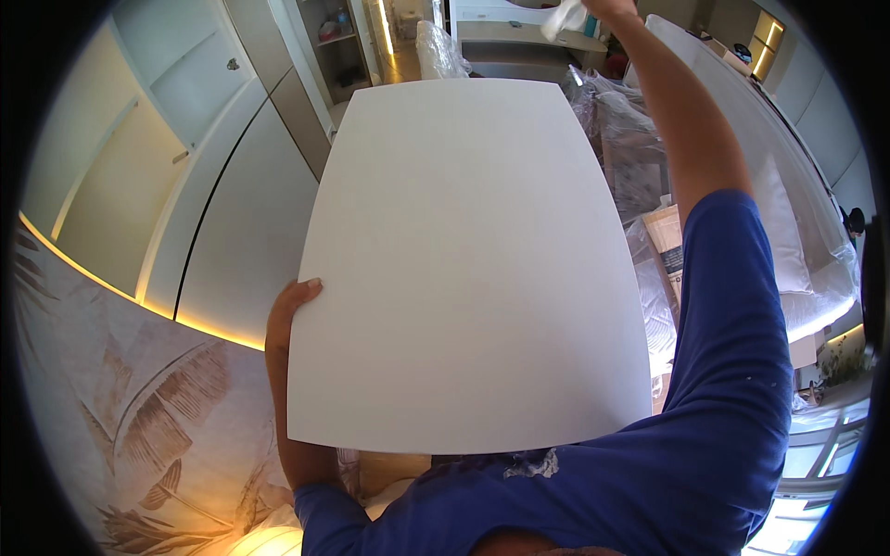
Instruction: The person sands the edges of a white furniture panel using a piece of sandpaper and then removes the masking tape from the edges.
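Observation:
A large plain white panel fills the middle of the view, its near edge close against my blue shirt. My left hand grips the panel's left edge, with the thumb over the face and the other fingers hidden behind it. My right arm is stretched far out past the panel's far right corner. At the top edge of the view my right hand, partly cut off, is closed on a crumpled white cloth. The cloth hangs apart from the panel.
White cabinets with open compartments run along the left, above a leaf-patterned wall. Right of the panel lie plastic-wrapped things and a cardboard box. A plastic-covered bed with a pillow stands further right. A desk is beyond.

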Available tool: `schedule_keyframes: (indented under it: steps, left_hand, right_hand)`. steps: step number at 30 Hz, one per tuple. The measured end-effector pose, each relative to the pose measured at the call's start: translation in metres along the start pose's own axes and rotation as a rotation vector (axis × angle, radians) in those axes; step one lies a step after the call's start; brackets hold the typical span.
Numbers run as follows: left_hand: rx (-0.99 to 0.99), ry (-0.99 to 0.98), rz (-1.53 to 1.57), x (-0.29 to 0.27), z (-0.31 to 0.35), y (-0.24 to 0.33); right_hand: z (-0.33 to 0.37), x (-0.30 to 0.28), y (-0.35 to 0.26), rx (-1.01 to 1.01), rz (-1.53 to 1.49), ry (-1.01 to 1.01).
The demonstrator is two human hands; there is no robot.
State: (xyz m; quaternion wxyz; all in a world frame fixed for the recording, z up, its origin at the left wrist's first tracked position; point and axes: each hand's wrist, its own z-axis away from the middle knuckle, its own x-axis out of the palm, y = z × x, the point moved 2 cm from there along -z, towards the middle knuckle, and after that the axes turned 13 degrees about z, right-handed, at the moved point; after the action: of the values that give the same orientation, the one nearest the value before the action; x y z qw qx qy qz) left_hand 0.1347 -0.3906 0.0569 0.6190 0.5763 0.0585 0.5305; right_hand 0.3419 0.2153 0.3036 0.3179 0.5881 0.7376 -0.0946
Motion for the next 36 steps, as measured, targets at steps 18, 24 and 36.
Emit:
schedule_keyframes:
  steps: [18, 24, 36]
  left_hand:
    - [0.866, -0.433, -0.577, -0.040, 0.003, -0.023]
    - [1.777, -0.490, -1.219, -0.018, 0.007, -0.033]
    - [1.831, -0.529, -1.251, -0.015, 0.011, -0.040]
  right_hand:
    - [0.393, -0.057, 0.170, 0.094, -0.337, -0.213]
    - [0.761, -0.123, 0.148, 0.665, -0.282, -0.758]
    - [1.021, -0.227, 0.022, 0.472, -0.715, -1.645]
